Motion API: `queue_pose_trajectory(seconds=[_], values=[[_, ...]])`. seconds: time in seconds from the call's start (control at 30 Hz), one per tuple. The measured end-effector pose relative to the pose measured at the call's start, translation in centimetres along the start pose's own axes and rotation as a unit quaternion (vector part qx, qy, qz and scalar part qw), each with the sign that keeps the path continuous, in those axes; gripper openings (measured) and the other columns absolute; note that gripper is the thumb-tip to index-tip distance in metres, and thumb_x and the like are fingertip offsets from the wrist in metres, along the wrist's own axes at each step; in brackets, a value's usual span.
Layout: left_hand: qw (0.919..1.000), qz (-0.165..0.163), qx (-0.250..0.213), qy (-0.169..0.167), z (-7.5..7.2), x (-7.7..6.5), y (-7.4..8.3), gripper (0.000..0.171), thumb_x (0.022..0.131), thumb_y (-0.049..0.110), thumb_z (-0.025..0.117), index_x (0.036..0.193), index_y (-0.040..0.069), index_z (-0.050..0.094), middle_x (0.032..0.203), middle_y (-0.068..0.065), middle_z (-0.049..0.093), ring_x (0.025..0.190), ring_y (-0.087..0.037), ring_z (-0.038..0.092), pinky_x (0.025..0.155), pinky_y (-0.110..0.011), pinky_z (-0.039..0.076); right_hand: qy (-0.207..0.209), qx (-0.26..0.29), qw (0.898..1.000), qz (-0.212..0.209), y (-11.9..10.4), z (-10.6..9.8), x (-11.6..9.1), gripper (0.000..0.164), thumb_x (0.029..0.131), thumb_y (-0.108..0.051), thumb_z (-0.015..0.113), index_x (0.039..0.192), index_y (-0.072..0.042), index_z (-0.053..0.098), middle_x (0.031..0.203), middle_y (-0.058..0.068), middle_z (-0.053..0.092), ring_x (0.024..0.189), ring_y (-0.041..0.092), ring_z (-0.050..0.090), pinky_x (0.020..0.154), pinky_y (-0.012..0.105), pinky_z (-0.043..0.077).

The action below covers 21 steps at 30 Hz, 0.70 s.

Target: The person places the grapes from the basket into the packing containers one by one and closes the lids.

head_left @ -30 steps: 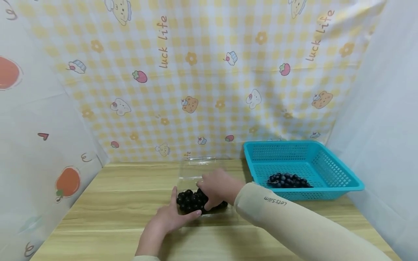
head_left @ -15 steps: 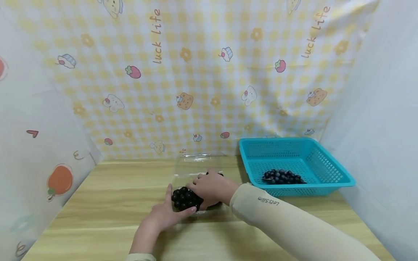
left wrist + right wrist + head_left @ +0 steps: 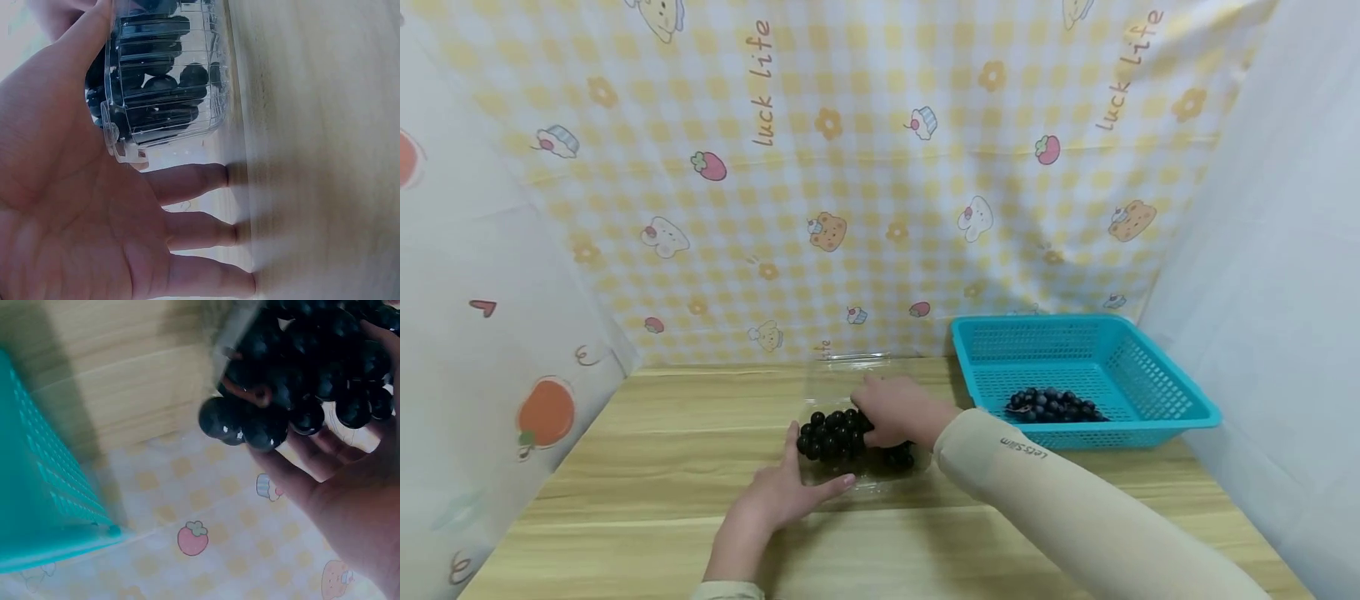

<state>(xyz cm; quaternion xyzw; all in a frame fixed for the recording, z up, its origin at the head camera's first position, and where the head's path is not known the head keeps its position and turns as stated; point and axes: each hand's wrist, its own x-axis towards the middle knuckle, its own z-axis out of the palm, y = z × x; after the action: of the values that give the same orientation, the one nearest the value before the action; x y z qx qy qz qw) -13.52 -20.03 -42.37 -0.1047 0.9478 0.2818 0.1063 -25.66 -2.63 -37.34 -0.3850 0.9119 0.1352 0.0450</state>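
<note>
A clear plastic clamshell box (image 3: 883, 483) lies on the table, its lid raised at the back. My right hand (image 3: 898, 410) grips a bunch of dark grapes (image 3: 831, 437), lifted a little over the box; its fingers curl under the grapes in the right wrist view. More dark grapes (image 3: 898, 456) sit in the box's right side, partly covered by that hand. My left hand (image 3: 775, 493) spreads around the box's near left corner. Its thumb lies by the near rim, and in the left wrist view several extended fingers (image 3: 194, 228) reach down to the table.
A turquoise perforated basket (image 3: 1157, 435) stands to the right, with another bunch of grapes (image 3: 1052, 407) inside. Behind the wooden table (image 3: 647, 500) hangs a yellow checked cloth (image 3: 880, 167). White sheets flank both sides.
My right hand has moved deeper into the box and then risen, raising the bunch of grapes with it. The left hand keeps its place at the box's corner.
</note>
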Motion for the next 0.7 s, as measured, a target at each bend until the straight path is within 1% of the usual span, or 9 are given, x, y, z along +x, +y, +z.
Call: queue_pose_trajectory(seconds=[0.07, 0.13, 0.17, 0.3, 0.4, 0.53, 0.6, 0.63, 0.7], values=[[1.0000, -0.002, 0.001, -0.002, 0.1, 0.0, 0.1, 0.142, 0.079, 0.087, 0.069, 0.171, 0.008, -0.006, 0.139, -0.050, 0.054, 0.128, -0.064, 0.057, 0.105, -0.073, 0.050, -0.012, 0.033, 0.999, 0.021, 0.2, -0.2, 0.0, 0.061, 0.094, -0.055, 0.078, 0.142, -0.020, 0.063, 0.149, 0.009, 0.059, 0.126, 0.027, 0.067, 0.106, 0.045, 0.059], [1.0000, -0.004, 0.003, -0.002, 0.1, 0.0, 0.1, 0.142, 0.080, 0.086, 0.069, 0.171, 0.008, -0.006, 0.138, -0.050, 0.054, 0.128, -0.064, 0.057, 0.104, -0.073, 0.051, -0.022, 0.054, 0.998, 0.034, 0.1, -0.2, 0.0, 0.063, 0.094, -0.054, 0.078, 0.143, -0.018, 0.063, 0.152, 0.010, 0.057, 0.134, 0.030, 0.062, 0.113, 0.046, 0.055], [1.0000, -0.004, 0.004, -0.002, 0.0, 0.0, 0.1, 0.142, 0.080, 0.086, 0.069, 0.171, 0.008, -0.006, 0.138, -0.050, 0.054, 0.127, -0.064, 0.058, 0.104, -0.073, 0.051, -0.026, 0.059, 0.997, 0.036, 0.0, -0.1, 0.0, 0.063, 0.094, -0.053, 0.078, 0.143, -0.018, 0.062, 0.154, 0.010, 0.057, 0.138, 0.031, 0.060, 0.115, 0.047, 0.053], [1.0000, -0.001, 0.006, -0.002, -0.2, -0.1, 0.1, 0.142, 0.080, 0.086, 0.069, 0.171, 0.006, -0.005, 0.137, -0.047, 0.058, 0.121, -0.061, 0.062, 0.103, -0.071, 0.052, -0.029, 0.068, 0.997, 0.036, -0.5, 0.4, 0.2, 0.069, 0.094, -0.050, 0.079, 0.149, -0.015, 0.058, 0.169, 0.013, 0.042, 0.151, 0.035, 0.048, 0.122, 0.048, 0.047], [0.9999, 0.001, 0.010, -0.002, -0.5, -0.2, 0.2, 0.141, 0.081, 0.085, 0.069, 0.171, 0.005, -0.005, 0.138, -0.045, 0.059, 0.122, -0.062, 0.062, 0.103, -0.072, 0.052, -0.022, 0.050, 0.998, 0.027, -0.7, 0.9, 0.6, 0.076, 0.094, -0.049, 0.078, 0.157, -0.016, 0.050, 0.171, 0.012, 0.039, 0.154, 0.034, 0.046, 0.124, 0.047, 0.046], [0.9999, 0.001, 0.010, -0.004, -0.4, -0.1, 0.1, 0.139, 0.083, 0.085, 0.068, 0.171, 0.005, -0.003, 0.141, -0.047, 0.056, 0.127, -0.065, 0.057, 0.104, -0.074, 0.050, -0.015, 0.046, 0.999, 0.018, -0.6, 1.4, 0.9, 0.080, 0.094, -0.041, 0.079, 0.163, -0.023, 0.041, 0.163, 0.008, 0.050, 0.150, 0.029, 0.049, 0.121, 0.045, 0.048], [1.0000, 0.002, 0.007, -0.004, -0.3, 0.0, 0.1, 0.138, 0.083, 0.084, 0.068, 0.171, 0.005, -0.003, 0.140, -0.048, 0.055, 0.127, -0.065, 0.057, 0.104, -0.074, 0.050, -0.008, 0.047, 0.999, 0.017, -0.7, 1.5, 0.8, 0.084, 0.093, -0.037, 0.080, 0.164, -0.026, 0.038, 0.163, 0.008, 0.050, 0.150, 0.029, 0.049, 0.119, 0.046, 0.051], [1.0000, 0.002, 0.005, -0.004, -0.2, 0.0, 0.1, 0.138, 0.083, 0.084, 0.067, 0.171, 0.005, -0.003, 0.140, -0.048, 0.055, 0.127, -0.065, 0.058, 0.104, -0.073, 0.050, -0.005, 0.041, 0.999, 0.017, -0.8, 1.5, 0.7, 0.085, 0.092, -0.037, 0.081, 0.165, -0.028, 0.037, 0.162, 0.008, 0.051, 0.150, 0.029, 0.050, 0.118, 0.046, 0.052], [1.0000, 0.000, 0.003, -0.004, -0.1, 0.0, 0.1, 0.137, 0.083, 0.085, 0.067, 0.171, 0.005, -0.002, 0.139, -0.048, 0.056, 0.127, -0.064, 0.058, 0.103, -0.073, 0.051, -0.002, 0.015, 1.000, 0.014, -1.1, 1.5, 0.4, 0.091, 0.091, -0.045, 0.083, 0.166, -0.031, 0.033, 0.162, 0.009, 0.052, 0.149, 0.029, 0.052, 0.114, 0.048, 0.054]])
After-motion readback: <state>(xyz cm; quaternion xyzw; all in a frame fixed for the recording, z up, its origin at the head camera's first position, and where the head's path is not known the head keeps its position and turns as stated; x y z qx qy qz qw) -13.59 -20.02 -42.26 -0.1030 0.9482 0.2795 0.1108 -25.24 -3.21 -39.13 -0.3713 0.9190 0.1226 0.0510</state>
